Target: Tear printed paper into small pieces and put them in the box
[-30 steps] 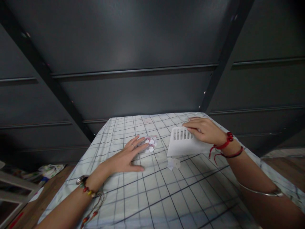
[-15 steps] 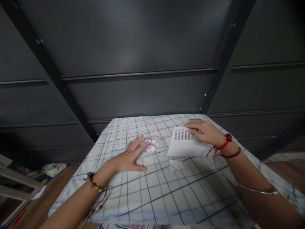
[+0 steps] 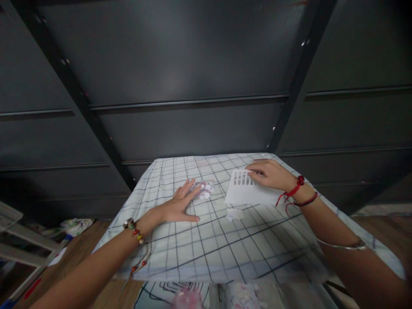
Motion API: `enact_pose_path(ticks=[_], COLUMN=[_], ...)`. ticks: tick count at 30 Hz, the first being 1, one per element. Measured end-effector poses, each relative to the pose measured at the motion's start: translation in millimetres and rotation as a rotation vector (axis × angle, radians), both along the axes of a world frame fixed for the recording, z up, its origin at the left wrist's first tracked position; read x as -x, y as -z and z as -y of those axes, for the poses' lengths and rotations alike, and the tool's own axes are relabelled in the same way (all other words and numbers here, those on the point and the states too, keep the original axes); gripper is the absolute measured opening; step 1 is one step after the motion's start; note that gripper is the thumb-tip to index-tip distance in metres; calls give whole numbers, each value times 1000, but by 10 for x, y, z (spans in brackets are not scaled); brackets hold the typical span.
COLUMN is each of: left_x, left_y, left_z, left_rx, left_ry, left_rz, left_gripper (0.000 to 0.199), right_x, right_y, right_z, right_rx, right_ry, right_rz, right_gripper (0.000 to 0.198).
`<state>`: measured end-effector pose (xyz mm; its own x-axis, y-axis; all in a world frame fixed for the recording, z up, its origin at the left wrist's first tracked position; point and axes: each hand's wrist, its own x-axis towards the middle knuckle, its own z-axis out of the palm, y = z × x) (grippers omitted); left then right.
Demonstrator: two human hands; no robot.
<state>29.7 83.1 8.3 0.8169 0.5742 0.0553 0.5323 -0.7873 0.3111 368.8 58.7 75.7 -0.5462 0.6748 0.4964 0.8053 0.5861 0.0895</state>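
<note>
My right hand (image 3: 268, 174) is closed on the slotted upper edge of a flat white panel (image 3: 247, 195), which has a row of upright slots along its top. The panel's far right part is hidden behind my hand and wrist. Just below its lower edge lie some white paper scraps (image 3: 235, 214) on the checked tablecloth (image 3: 206, 244). My left hand (image 3: 178, 205) rests on the cloth with fingers spread. Its fingertips are beside a small heap of white and pinkish paper bits (image 3: 206, 189), partly covering it.
Dark metal panels (image 3: 189, 128) stand behind the table. At the bottom edge are a blurred pink thing (image 3: 186, 298) and a clear container (image 3: 219, 296) with pale contents. On the left, a pale chair frame (image 3: 28, 234) stands on the wooden floor near a plastic bag (image 3: 77, 226).
The view has tipped down, bringing the pink thing and the container in at the bottom. Both hands keep nearly the same pose, and the panel is still in my right hand.
</note>
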Motion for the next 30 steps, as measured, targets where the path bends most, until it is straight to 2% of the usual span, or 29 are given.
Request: enact_pose_path(ticks=[5,12,21,30], left_x=[33,-131,-525,-584], left_y=[17,-115,-107,-50], left_z=[169,452,493,496], left_rx=[-74,-97,-94,-93], left_ry=[-17,65,157,199], left_rz=[30,40,34,54], left_gripper=[92,90,73,67], right_x=[-69,-262,-269,-162], right_y=[-17,-100,-96,-66], right_z=[280,597,638,554], right_rx=[-147,-153,-193,-181], right_ry=[-14,3,-3,8], right_rz=[-1,100,97,88], right_gripper=[28,27,27,28])
